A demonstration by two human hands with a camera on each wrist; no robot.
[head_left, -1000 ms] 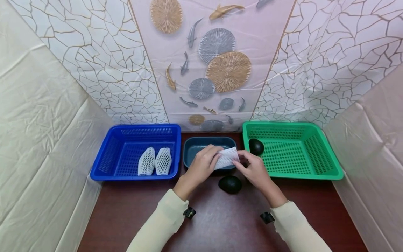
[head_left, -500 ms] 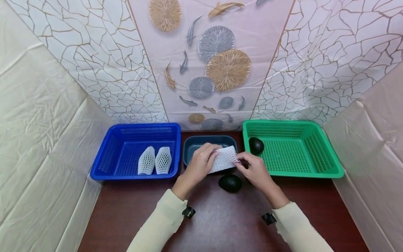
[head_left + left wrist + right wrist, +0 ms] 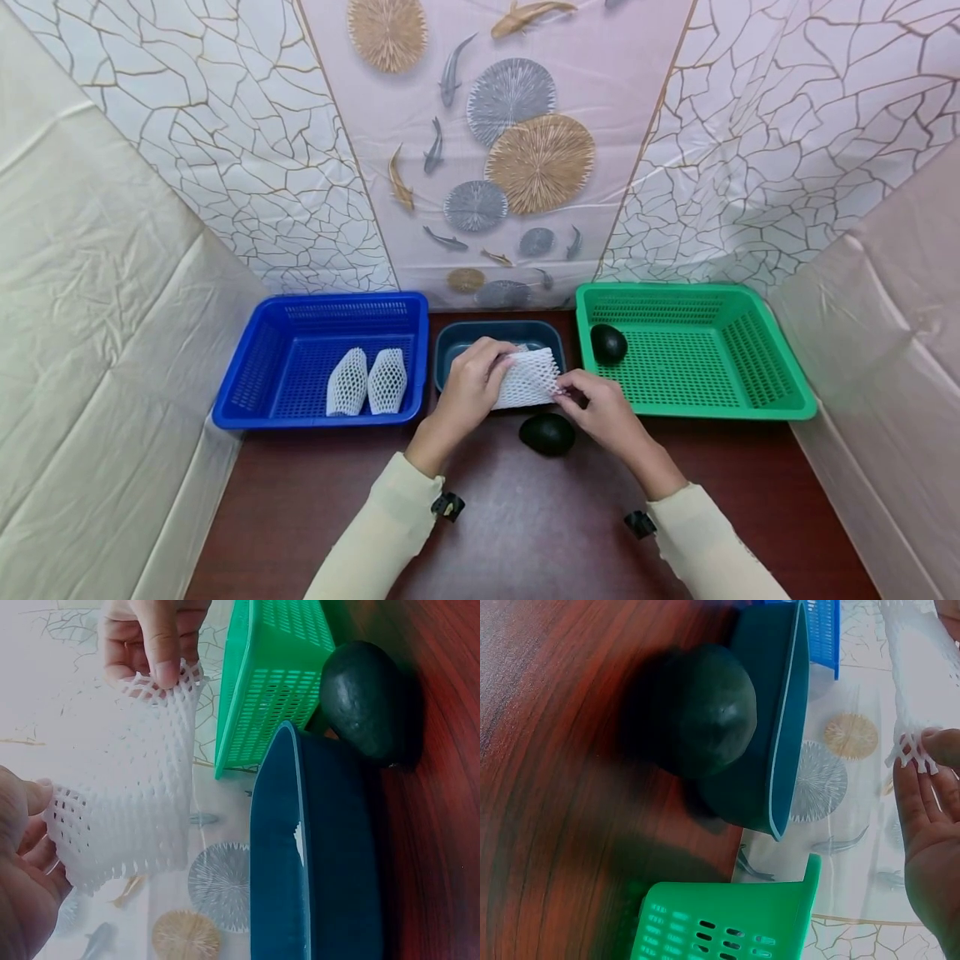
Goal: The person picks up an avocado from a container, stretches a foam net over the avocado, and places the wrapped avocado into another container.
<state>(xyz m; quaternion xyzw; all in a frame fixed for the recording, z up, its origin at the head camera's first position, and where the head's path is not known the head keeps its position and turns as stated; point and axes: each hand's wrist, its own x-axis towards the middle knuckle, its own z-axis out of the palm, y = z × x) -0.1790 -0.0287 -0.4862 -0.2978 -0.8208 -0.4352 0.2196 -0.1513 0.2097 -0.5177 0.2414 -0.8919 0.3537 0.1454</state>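
Note:
A white foam fruit net (image 3: 527, 379) is stretched flat between both hands, above the front of a dark teal tray (image 3: 446, 342). My left hand (image 3: 470, 385) grips its left end between thumb and fingers. With thumb and fingertips, my right hand (image 3: 600, 404) pinches the right edge, which the left wrist view shows as an open lattice rim (image 3: 187, 675). Just in front of the tray lies a dark avocado (image 3: 547, 435) on the table, touched by neither hand. White material, partly hidden, shows inside the tray.
On the left, a blue basket (image 3: 300, 421) holds two white netted items (image 3: 367, 382) side by side. A green basket (image 3: 720, 412) stands on the right with another avocado (image 3: 608, 344) in its left end. Patterned cloth walls (image 3: 480, 250) enclose the back and sides of the brown table (image 3: 525, 533).
The foam net has been turned and spread wider between the hands. My left hand shifted slightly left, and my right fingers moved from inside its end to pinching its edge. The avocados stayed put.

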